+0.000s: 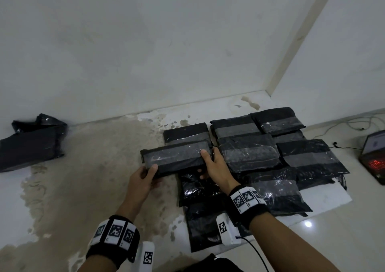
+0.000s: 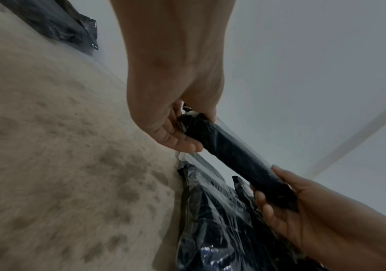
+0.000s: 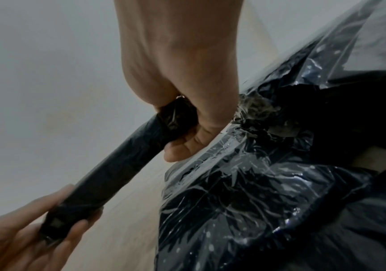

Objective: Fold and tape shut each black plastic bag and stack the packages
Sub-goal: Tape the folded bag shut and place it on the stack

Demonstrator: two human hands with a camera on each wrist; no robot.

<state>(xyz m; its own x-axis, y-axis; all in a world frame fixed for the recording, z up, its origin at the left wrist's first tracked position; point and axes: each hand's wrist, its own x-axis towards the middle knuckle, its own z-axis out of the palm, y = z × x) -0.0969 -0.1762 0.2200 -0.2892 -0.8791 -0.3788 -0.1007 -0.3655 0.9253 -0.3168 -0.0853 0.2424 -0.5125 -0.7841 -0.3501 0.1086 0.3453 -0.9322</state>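
Note:
A folded black plastic package (image 1: pixel 177 157) with a grey tape band across its top is held in the air by both hands. My left hand (image 1: pixel 143 178) grips its near left corner, thumb on top. My right hand (image 1: pixel 212 163) grips its right end, thumb on the tape. From the left wrist the package (image 2: pixel 231 161) shows edge-on between the left hand (image 2: pixel 176 132) and the right hand (image 2: pixel 287 205). The right wrist view shows the same package (image 3: pixel 120 165), the right hand (image 3: pixel 187 128) and the left hand (image 3: pixel 48 225). Just behind it lies another taped package (image 1: pixel 185 133).
Several taped black packages (image 1: pixel 250 153) lie in rows on a white board (image 1: pixel 325 196) to the right. A loose heap of black bags (image 1: pixel 31 142) lies far left by the wall. A laptop (image 1: pixel 375 155) with cables stands at the right edge. The floor (image 1: pixel 93 167) is stained.

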